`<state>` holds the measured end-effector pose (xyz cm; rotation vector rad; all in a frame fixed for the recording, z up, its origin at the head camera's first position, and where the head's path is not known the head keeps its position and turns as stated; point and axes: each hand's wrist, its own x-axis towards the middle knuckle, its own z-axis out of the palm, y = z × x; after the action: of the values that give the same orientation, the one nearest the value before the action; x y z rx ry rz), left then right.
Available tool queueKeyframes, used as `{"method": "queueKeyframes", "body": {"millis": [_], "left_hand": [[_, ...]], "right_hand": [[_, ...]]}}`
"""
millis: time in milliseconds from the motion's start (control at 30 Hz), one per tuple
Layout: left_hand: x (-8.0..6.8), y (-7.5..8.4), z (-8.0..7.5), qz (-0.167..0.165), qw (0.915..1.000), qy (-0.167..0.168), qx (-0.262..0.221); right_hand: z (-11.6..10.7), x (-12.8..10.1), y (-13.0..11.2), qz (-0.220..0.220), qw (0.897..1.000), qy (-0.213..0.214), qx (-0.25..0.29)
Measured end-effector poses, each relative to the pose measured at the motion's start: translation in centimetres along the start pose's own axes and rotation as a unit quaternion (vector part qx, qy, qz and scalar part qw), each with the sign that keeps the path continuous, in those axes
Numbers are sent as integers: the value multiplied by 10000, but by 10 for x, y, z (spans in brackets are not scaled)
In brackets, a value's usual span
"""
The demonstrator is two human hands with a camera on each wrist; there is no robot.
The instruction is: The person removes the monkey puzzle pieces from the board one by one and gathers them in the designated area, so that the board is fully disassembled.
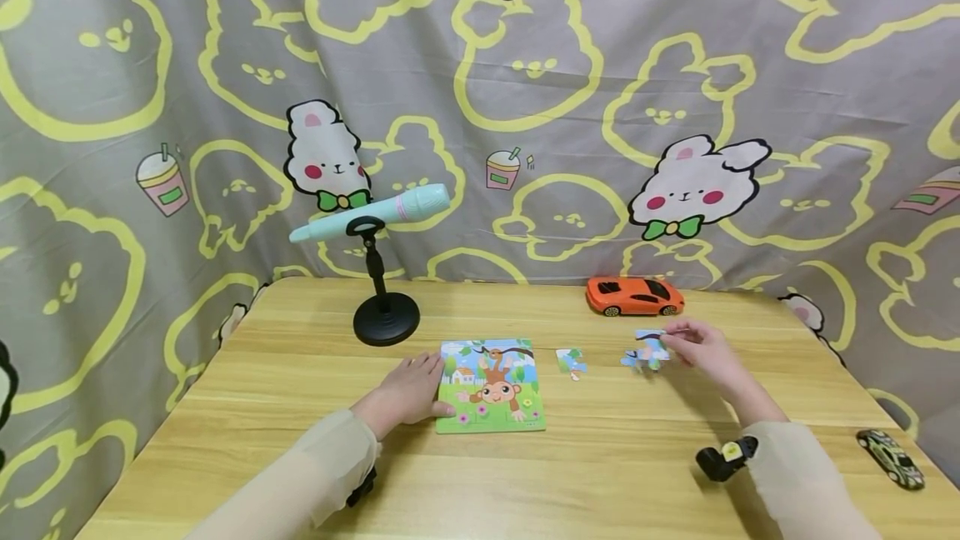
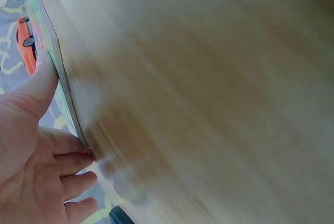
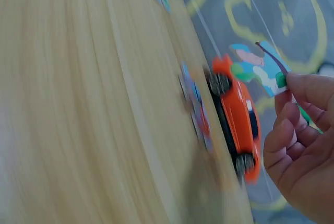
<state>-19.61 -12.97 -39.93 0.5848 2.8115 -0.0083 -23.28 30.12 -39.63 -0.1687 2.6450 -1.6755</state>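
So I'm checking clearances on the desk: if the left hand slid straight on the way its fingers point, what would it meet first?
The left hand already rests at the left edge of the monkey puzzle board, fingers pointing right, so the board comes first. Beyond lies a loose puzzle piece.

left hand point(image 1: 408, 390) steadying monkey puzzle point(image 1: 491, 386), right hand point(image 1: 701, 346) pinching puzzle piece point(image 1: 649, 335)

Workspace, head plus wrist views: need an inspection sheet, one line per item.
Surface: wooden table, light grain.
Job's things: monkey puzzle board flat; one puzzle piece lifted; loose pieces on table.
Clutter: orange toy car, dark toy car, teal pen on black stand.
Grips: left hand rests on board edge; right hand pinches piece.
Cables: nothing seen.
Surroundings: grey bunny-print cloth.
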Motion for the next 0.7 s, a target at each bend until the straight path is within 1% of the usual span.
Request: {"method": "queueKeyframes", "body": {"millis": [100,267,333,500,700], "left_hand": [[0,-1,1,-4,10000,-1,26],[1,-1,2,0,10000,-7,41],[2,-1,3,2,10000,-17,50],[2,-2,2,-3,10000,-8,34],[1,-1,2,5,10000,7,44]], "right_hand": [[-18,-3,10,188,9997,104,-110],[-45,-4,32,495,9986,179,46],[-54,-5,40,603,9979,238,-43],[-69,-3,55,932,9942,309,-429],[-77,-1,63,1178,9900,314,-714]]}}
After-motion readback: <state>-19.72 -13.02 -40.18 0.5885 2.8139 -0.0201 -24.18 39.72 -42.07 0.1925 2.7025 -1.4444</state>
